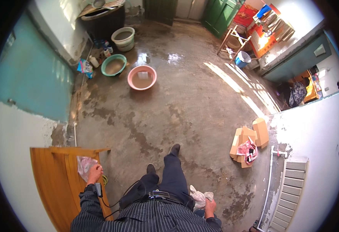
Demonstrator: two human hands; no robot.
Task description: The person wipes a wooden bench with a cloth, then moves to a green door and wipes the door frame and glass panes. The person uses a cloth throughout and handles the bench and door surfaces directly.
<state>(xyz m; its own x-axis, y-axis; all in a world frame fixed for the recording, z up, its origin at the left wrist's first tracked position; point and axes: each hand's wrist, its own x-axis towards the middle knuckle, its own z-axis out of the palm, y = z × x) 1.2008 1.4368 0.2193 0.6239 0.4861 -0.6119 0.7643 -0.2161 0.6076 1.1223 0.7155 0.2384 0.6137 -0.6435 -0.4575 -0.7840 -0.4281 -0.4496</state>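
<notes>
My left hand (95, 173) is raised beside a wooden piece of furniture (56, 179), next to a thin pinkish bag or cloth (85, 166); whether the fingers hold it I cannot tell. Low on the right, my right hand (210, 207) grips a pale, crumpled cloth (198, 198), which hangs beside my hip. Ahead on the wet concrete floor stand a pink basin (142, 84) and a green basin (114, 65), both with murky water. Behind them is a pale bucket (123, 37), also holding water.
Opened cardboard boxes (246, 134) with a pink plastic bag (249, 150) lie at the right, near a radiator (289, 188) and white pipe. Bottles (94, 61) line the left wall. A wooden stand (235, 43) and blue bin (242, 59) are far right. A person (297, 94) is through the right doorway.
</notes>
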